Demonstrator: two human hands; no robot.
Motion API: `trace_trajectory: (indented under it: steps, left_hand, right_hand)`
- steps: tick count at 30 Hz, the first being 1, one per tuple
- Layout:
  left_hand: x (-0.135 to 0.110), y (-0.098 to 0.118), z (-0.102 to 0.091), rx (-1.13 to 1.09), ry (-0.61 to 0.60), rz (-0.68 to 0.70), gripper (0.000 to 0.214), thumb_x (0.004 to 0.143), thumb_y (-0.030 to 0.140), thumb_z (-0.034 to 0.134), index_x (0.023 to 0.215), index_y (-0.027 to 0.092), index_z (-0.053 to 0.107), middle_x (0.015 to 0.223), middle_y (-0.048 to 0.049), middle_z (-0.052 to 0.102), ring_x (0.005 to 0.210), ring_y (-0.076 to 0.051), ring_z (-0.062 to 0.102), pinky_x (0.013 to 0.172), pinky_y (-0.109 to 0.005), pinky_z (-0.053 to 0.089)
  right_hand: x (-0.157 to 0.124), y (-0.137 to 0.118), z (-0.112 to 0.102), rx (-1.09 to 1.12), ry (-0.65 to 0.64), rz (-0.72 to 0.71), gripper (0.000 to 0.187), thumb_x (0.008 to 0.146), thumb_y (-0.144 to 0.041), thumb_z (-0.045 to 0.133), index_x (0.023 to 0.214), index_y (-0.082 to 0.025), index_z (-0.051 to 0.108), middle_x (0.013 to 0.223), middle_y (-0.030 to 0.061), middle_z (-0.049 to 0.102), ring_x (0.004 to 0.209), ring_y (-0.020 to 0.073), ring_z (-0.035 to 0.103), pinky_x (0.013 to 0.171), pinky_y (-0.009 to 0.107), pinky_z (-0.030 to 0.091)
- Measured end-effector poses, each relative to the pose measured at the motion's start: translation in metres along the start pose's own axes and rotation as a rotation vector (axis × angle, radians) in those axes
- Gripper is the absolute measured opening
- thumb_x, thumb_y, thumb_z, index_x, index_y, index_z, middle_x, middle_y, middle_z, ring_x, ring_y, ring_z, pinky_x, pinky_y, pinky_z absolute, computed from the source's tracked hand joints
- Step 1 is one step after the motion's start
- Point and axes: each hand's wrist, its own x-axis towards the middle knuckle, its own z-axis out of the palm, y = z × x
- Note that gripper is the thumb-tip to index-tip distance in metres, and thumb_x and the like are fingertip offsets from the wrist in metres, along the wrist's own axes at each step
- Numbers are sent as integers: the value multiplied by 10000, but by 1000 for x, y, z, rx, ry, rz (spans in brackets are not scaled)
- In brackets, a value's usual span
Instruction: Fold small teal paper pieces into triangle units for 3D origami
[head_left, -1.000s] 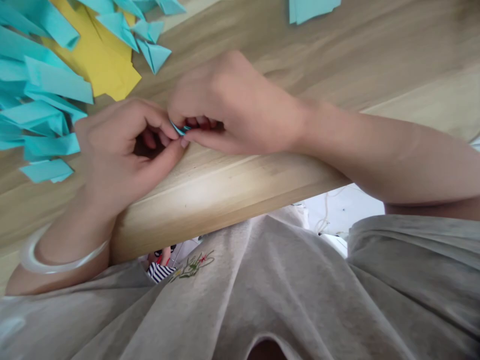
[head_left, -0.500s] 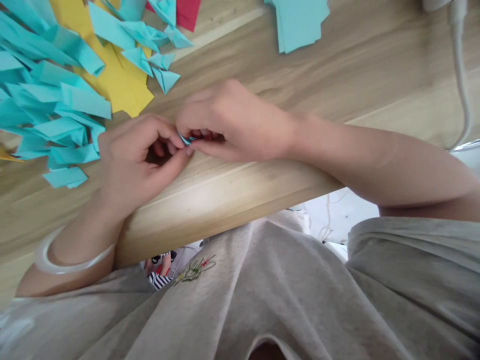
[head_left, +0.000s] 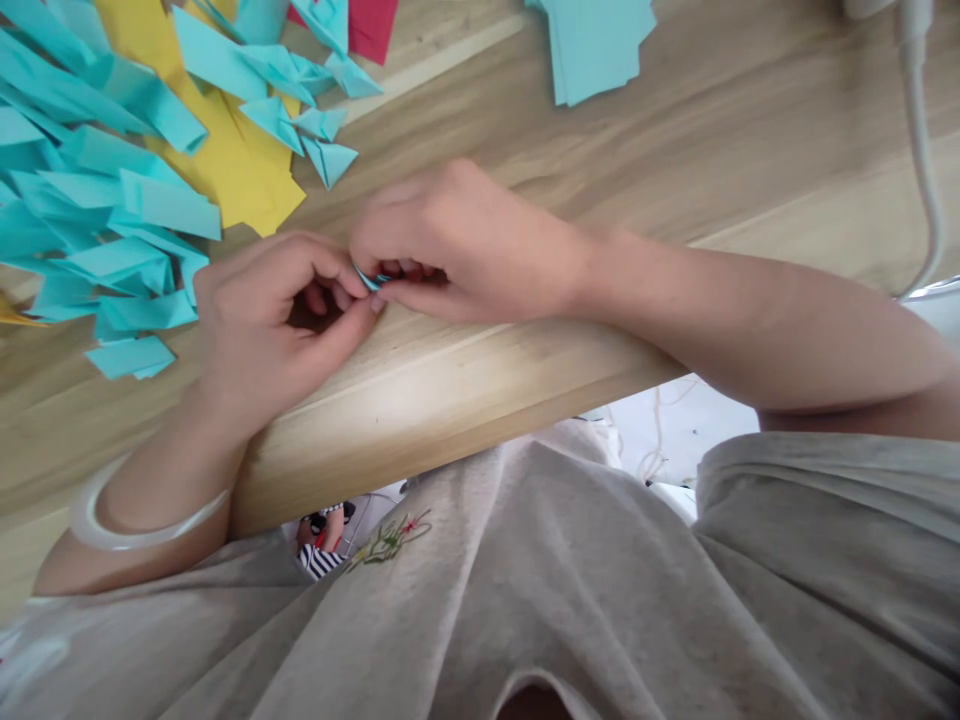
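While both hands' fingers (head_left: 360,305) pinch teal paper (head_left: 369,279), no containers show.

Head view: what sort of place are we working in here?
Likely a paper-craft desk indoors: a wooden table strewn with folded teal paper pieces, yellow sheets, and both hands pinching a small teal piece.

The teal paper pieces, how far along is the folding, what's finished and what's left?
Done: a heap of folded teal pieces lies at the table's left, partly over yellow sheets. In hand: the left hand and right hand pinch one small teal piece between their fingertips, mostly hidden. Left: a stack of flat teal sheets at the far edge looks unfolded.
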Motion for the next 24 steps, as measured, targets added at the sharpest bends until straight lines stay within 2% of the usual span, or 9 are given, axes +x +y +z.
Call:
trace_trajectory:
  steps: [5, 10, 13, 16, 24]
  left_hand:
    - [0, 5, -2, 69, -47, -71, 109, 841, 296, 626, 761, 335, 564, 671, 59, 571, 542, -115, 523, 476, -313, 412]
    - [0, 7, -3, 85, -66, -84, 117, 874, 296, 605, 775, 335, 557, 697, 51, 582, 561, -116, 523, 505, -321, 419]
    - [0, 3, -1, 62, -27, -26, 116, 851, 279, 653, 780, 283, 562, 657, 63, 543, 537, -85, 500, 487, -270, 379]
    - [1, -1, 1, 32, 9, 28, 163, 813, 263, 705, 785, 215, 552, 634, 80, 505, 517, -42, 463, 486, -206, 324]
    - [-3, -6, 1, 32, 2, -8, 175, 782, 267, 722, 781, 182, 570, 708, 61, 573, 523, -30, 455, 518, -181, 314]
  right_hand:
    - [1, -3, -3, 3, -52, 9, 312, 896, -255, 362, 994, -98, 613, 1017, -37, 595, 1128, 123, 550, 1054, 285, 448]
    - [1, -5, -3, -4, -71, 35, 267, 893, -227, 387, 982, -96, 603, 1003, -45, 587, 1127, 124, 558, 1052, 295, 457]
    - [1, -6, -4, -23, -88, 52, 270, 904, -256, 380, 978, -113, 596, 999, -62, 580, 1109, 115, 558, 1048, 258, 441]
    - [0, -7, -5, -21, -97, 67, 221, 937, -213, 440, 1019, -98, 611, 932, -23, 557, 1142, 124, 556, 1051, 286, 443]
    - [1, -7, -5, -57, -91, 31, 257, 945, -244, 424, 1019, -81, 609, 867, -2, 494, 1215, 170, 530, 1087, 312, 412]
